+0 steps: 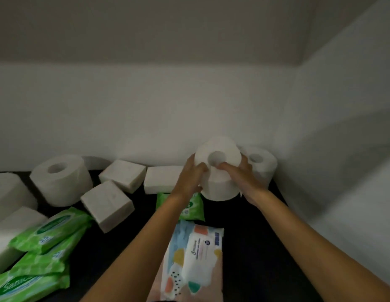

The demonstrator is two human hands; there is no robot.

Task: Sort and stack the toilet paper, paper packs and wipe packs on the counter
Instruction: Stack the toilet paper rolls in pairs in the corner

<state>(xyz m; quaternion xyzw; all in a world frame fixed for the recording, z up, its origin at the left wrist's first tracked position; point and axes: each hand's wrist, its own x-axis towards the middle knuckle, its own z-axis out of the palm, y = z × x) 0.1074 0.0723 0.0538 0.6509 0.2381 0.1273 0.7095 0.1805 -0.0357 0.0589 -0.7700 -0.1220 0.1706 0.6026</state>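
— What did your hands do at that moment?
— My left hand [193, 177] and my right hand [242, 177] both gripped the top toilet roll [218, 153], with the fingers curled round its sides. It was right of the frame's centre, tilted toward me, upon a lower roll [218, 189].
— And around it?
— Another roll [260, 162] stood just behind, to the right. Paper packs [122, 175] lay to the left along the wall. A green wipe pack [186, 207] and a pastel wipe pack [196, 258] lay lower, on the dark counter [244, 269].
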